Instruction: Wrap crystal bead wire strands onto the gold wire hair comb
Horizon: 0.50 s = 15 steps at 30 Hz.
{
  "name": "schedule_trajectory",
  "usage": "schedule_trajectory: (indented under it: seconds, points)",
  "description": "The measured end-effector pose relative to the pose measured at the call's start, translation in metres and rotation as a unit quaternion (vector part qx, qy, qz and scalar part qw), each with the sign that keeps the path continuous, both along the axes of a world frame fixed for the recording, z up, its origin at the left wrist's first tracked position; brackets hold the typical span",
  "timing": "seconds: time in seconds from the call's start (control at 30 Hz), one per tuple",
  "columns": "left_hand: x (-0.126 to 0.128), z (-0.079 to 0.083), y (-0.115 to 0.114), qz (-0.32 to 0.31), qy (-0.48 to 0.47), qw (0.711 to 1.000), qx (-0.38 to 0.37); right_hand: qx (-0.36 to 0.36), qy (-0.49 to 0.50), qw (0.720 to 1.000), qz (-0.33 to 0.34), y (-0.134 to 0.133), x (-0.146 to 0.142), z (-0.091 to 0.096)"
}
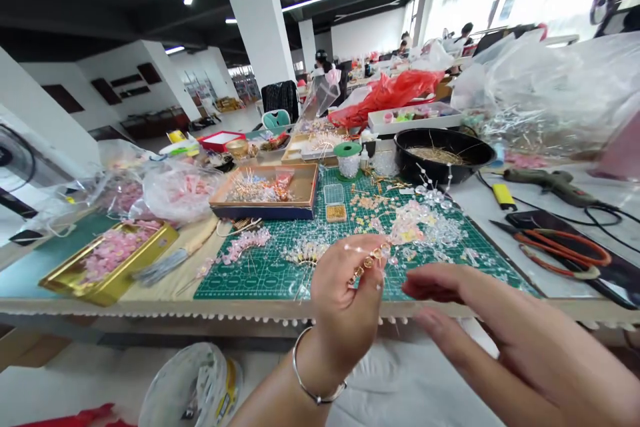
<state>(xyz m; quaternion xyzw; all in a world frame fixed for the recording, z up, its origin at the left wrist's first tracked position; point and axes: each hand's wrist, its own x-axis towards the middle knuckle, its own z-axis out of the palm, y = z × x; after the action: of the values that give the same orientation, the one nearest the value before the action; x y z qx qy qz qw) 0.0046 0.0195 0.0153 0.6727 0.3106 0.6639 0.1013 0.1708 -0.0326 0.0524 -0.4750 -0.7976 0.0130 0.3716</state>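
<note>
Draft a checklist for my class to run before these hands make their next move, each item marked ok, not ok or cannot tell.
1. Slim gold-coloured strip of round pieces held in the left hand: ok.
2. Right hand free, thumb and fingers apart: ok.
3. Small clear plastic box of gold-coloured bits open: ok.
4. Orange-handled tool on the green gridded cutting mat: not ok, it lies to the right.
5. Dark green glue gun switched off: cannot tell.
</note>
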Motion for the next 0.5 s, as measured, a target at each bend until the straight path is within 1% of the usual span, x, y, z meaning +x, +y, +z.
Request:
schedule_trajectory:
  seconds: [0.1,0.13,0.27,0.3,0.37,0.5]
  points:
    - [-0.001,0.001,-0.003,0.004,0.008,1.000,0.002,-0.026,-0.021,0.999,0.027,0.008,-0.015,0.001]
    - [-0.001,0.000,-0.004,0.003,0.006,1.000,-0.002,-0.021,-0.020,0.999,0.035,0.008,-0.017,0.002]
    - [-0.002,-0.008,-0.008,0.009,-0.005,0.999,-0.037,0.089,-0.006,0.994,0.071,0.003,-0.023,0.005]
    - [-0.002,-0.009,-0.010,0.013,-0.008,0.999,-0.049,0.105,-0.005,0.991,0.077,0.001,-0.025,0.006]
    - [-0.001,-0.010,-0.012,0.015,-0.019,0.998,-0.064,0.102,-0.007,0.991,0.082,-0.003,-0.027,0.007]
    - [0.001,-0.012,-0.014,0.012,-0.044,0.996,-0.079,0.060,0.001,0.992,0.112,-0.012,-0.026,0.006]
